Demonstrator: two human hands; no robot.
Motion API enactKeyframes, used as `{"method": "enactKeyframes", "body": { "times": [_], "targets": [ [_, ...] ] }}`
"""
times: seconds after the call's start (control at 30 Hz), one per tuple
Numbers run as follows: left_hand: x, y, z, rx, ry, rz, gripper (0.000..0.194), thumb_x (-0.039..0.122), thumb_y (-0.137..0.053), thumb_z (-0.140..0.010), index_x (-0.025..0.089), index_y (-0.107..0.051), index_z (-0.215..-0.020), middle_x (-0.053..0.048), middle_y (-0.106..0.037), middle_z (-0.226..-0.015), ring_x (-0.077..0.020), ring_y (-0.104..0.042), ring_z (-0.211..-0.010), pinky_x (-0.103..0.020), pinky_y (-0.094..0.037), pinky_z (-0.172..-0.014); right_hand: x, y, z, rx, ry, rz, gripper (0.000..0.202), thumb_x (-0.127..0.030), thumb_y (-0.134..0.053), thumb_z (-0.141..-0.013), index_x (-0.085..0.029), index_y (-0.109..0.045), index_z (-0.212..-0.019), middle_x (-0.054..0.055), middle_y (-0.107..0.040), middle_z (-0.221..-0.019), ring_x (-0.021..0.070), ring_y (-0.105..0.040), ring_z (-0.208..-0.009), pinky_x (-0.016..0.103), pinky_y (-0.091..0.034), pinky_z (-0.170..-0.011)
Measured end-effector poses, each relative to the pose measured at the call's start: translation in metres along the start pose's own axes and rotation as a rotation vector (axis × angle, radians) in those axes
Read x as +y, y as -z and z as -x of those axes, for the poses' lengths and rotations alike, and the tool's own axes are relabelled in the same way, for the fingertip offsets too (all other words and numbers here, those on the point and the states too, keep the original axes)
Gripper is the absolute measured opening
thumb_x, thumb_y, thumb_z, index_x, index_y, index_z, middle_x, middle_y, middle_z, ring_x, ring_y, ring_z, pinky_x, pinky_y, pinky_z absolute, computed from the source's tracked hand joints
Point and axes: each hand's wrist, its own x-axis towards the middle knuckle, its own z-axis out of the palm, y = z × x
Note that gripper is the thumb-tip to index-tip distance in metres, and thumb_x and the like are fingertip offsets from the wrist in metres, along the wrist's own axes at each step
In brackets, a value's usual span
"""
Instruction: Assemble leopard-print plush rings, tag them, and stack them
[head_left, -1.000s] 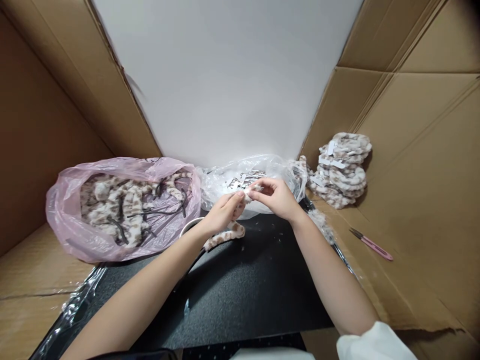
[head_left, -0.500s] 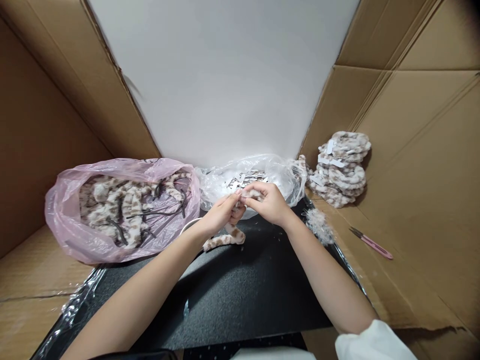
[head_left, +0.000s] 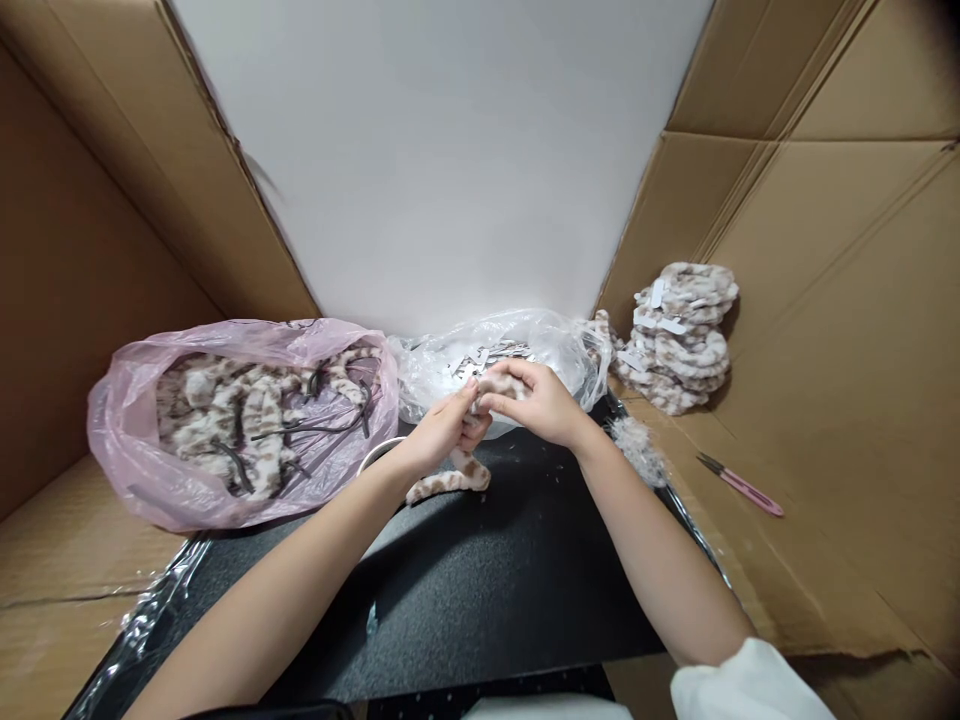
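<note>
A fluffy white-and-brown spotted fabric strip hangs from my hands, its lower part bent above the black work surface. My left hand is closed on the strip, with thumb and fingers pinching it. From the right, my right hand grips the upper part of the same strip between thumb and curled fingers. The two hands are close together, in front of a clear plastic bag that holds white-and-dark small pieces. Part of the strip is hidden by my fingers.
At the left, a pink plastic bag holds spotted fabric pieces and dark cords. A white ring lies beside it. To the right are stacked fluffy pieces with white tags, a tuft of fluff and pink-handled snips. Cardboard walls flank both sides.
My right fingers have shifted slightly on the strip, and more of its upper part shows between my hands. The view has moved very slightly.
</note>
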Motion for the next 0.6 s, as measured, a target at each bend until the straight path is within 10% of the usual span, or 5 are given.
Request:
{"method": "enactKeyframes", "body": {
  "times": [0.6],
  "targets": [
    [0.002, 0.0, -0.001, -0.023, 0.056, -0.003, 0.046, 0.055, -0.047, -0.088, 0.021, -0.028, -0.064, 0.008, -0.018, -0.055, -0.0063, -0.013, -0.047, -0.018, -0.013, -0.043, -0.007, 0.009, 0.002, -0.032, 0.122, 0.308, 0.009, -0.013, -0.055, -0.085, -0.016, -0.056, -0.077, 0.002, -0.057, -0.077, 0.0128, -0.049, -0.067, 0.024, -0.037, -0.062]
  ]
}}
